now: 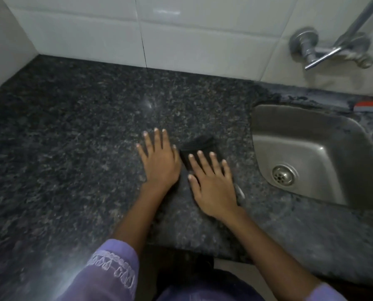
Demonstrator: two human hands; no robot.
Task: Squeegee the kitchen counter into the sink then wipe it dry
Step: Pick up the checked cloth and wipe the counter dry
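steel wall tap (324, 51), white tiled wall (192, 33)

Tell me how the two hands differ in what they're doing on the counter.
The right hand lies flat on a dark cloth, fingers straight and pressing it down; the left hand lies flat on the bare granite counter, touching no cloth. The right hand sits nearer the sink; the left hand is farther from it. Both are open, palm down, side by side, fingers pointing toward the tiled wall.
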